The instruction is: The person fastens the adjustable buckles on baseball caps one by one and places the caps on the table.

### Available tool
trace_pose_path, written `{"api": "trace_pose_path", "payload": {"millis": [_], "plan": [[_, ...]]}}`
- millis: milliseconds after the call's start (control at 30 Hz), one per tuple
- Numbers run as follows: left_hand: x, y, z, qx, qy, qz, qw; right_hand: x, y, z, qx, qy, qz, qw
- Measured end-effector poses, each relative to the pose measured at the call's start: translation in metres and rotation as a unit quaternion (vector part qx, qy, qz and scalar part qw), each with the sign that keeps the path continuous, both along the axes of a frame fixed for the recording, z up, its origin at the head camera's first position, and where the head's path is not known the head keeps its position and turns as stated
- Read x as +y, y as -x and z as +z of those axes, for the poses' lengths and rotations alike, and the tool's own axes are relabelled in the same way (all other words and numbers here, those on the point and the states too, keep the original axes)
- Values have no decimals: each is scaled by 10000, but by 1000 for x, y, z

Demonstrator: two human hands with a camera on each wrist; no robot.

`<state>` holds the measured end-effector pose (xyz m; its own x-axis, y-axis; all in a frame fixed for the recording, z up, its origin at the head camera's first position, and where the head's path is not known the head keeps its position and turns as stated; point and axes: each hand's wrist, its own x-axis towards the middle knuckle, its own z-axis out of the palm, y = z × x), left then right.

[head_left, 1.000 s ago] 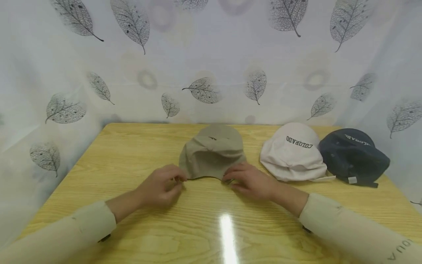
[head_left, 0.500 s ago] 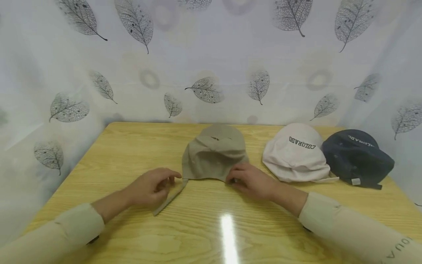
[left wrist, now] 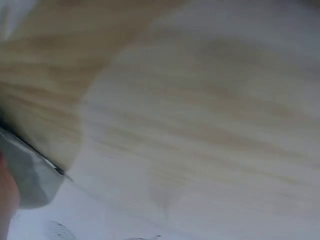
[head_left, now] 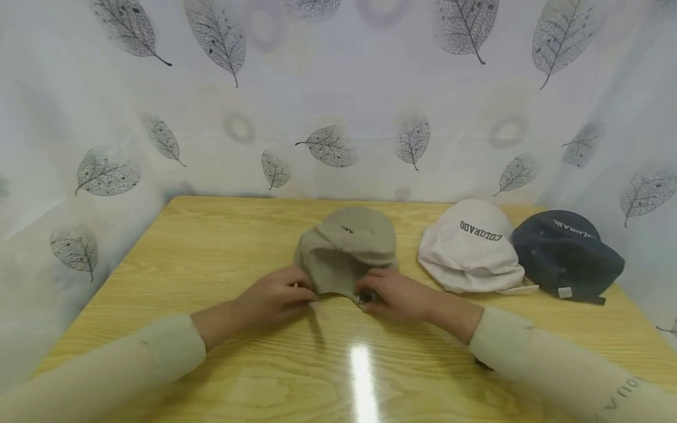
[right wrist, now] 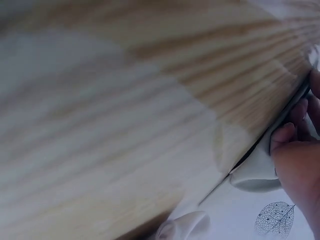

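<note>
An olive-grey baseball cap (head_left: 349,247) sits on the table in the head view, back opening facing me and dark lettering partly showing on its crown. My left hand (head_left: 277,296) pinches at its lower left back corner, where a loose strap (head_left: 316,329) hangs down, blurred. At the lower right of the opening my right hand (head_left: 394,295) pinches the rim beside a small shiny metal piece (head_left: 363,298). The right wrist view shows curled fingers (right wrist: 285,135) on the cap's edge. Only a bit of the cap (left wrist: 32,175) appears in the left wrist view.
To the right stand a pale pink cap (head_left: 468,252) lettered COLORADO and a dark navy cap (head_left: 566,252), side by side. They rest on a wooden table (head_left: 211,235) with a glare streak. A leaf-patterned curtain (head_left: 359,88) hangs behind the table.
My left hand drew back left, leaving the strap lying loose, then came in right to the cap's corner and strap. The cap has shifted slightly toward me; my right hand stays at its rim.
</note>
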<state>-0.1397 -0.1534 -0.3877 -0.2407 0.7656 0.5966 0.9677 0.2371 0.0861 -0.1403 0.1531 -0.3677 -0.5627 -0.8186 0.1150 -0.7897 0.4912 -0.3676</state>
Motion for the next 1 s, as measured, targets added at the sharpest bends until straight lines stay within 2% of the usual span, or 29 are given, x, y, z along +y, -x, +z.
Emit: {"api": "trace_pose_path", "payload": {"millis": [167, 300, 433, 567, 700, 800, 867, 933, 967, 1000], "plan": [[19, -1, 6, 400, -586, -47, 9975, -6, 1, 0, -192, 0, -22, 9998], [29, -3, 8, 433, -848, -43, 9954, -8, 0, -1, -257, 85, -111, 9996], [35, -4, 8, 424, -822, -152, 9956, -11, -2, -1, -76, 129, -261, 9995], [38, -4, 7, 244, -527, -329, 9978, -14, -5, 0, 72, 100, -407, 9991], [39, -6, 6, -336, -212, -332, 9987, -16, -6, 0, 310, 49, -484, 9983], [41, -9, 5, -1097, -266, -92, 9936, -17, -6, 0, 580, 73, -431, 9974], [44, -12, 6, -1840, -558, 106, 9813, -17, -5, 0, 548, 243, -418, 9973], [48, -15, 8, -2557, -969, 324, 9613, -16, -3, -1, 449, 464, -460, 9969], [50, -16, 8, -2793, -1157, 403, 9524, -16, -2, -1, 373, 568, -483, 9965], [52, -17, 9, -2895, -1278, 469, 9474, -15, -1, -1, 279, 636, -542, 9961]]}}
